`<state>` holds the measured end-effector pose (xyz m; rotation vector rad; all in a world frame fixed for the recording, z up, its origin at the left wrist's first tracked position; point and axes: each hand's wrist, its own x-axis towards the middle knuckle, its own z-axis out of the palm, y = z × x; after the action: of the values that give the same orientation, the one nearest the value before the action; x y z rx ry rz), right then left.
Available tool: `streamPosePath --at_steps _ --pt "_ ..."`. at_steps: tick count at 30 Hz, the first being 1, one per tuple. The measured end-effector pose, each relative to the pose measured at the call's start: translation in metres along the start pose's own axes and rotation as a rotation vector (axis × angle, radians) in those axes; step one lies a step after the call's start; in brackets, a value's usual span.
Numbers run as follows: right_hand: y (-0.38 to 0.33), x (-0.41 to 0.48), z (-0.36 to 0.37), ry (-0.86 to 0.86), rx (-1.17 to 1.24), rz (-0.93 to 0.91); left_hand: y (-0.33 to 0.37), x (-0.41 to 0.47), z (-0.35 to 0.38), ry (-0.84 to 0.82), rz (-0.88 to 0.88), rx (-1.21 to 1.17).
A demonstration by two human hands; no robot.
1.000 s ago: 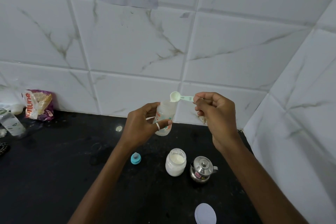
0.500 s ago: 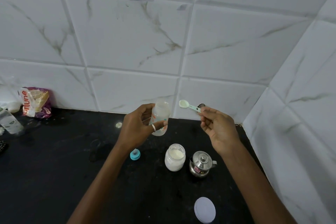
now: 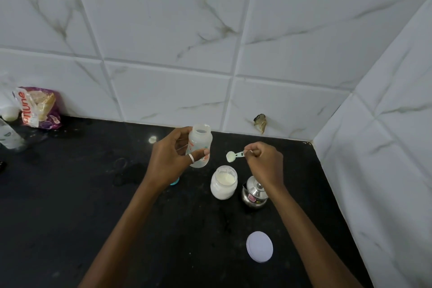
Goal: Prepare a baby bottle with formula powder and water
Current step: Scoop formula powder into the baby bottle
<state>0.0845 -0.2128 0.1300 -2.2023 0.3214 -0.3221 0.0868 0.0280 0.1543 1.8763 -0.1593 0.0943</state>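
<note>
left grip (image 3: pixel 171 159): centre of the frame, fingers and thumb curled round the baby bottle (image 3: pixel 200 141); a ring on one finger.
baby bottle: upright, raised above the black table (image 3: pixel 70 194), mouth uncovered.
right grip (image 3: pixel 264 161): right of centre, pinching the handle of the scoop (image 3: pixel 233 156).
scoop: bowl points left, apart from the bottle, above the powder jar (image 3: pixel 224 182).
powder jar: open on the table, white powder inside.
steel pot (image 3: pixel 254 194): lidded, just right of the jar.
white lid (image 3: pixel 259 246): lower right, flat on the table.
packet (image 3: pixel 37 107): far left, against the tiled wall.
</note>
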Motion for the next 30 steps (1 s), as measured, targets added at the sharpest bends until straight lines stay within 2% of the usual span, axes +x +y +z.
streamPosePath --at_steps 5,10,15,30 --pt "0.027 0.000 0.032 -0.076 -0.195 -0.022 -0.007 -0.002 0.003 -0.009 -0.019 -0.016" --pt "0.039 0.003 0.057 -0.255 -0.430 0.021 -0.010 -0.006 0.007 -0.024 -0.029 -0.016" --pt "0.048 0.006 0.074 -0.353 -0.482 0.002 -0.015 -0.008 0.009 -0.039 -0.039 -0.011" --pt "0.062 0.014 0.075 -0.396 -0.513 -0.030 -0.019 -0.011 0.007 -0.020 -0.054 -0.017"
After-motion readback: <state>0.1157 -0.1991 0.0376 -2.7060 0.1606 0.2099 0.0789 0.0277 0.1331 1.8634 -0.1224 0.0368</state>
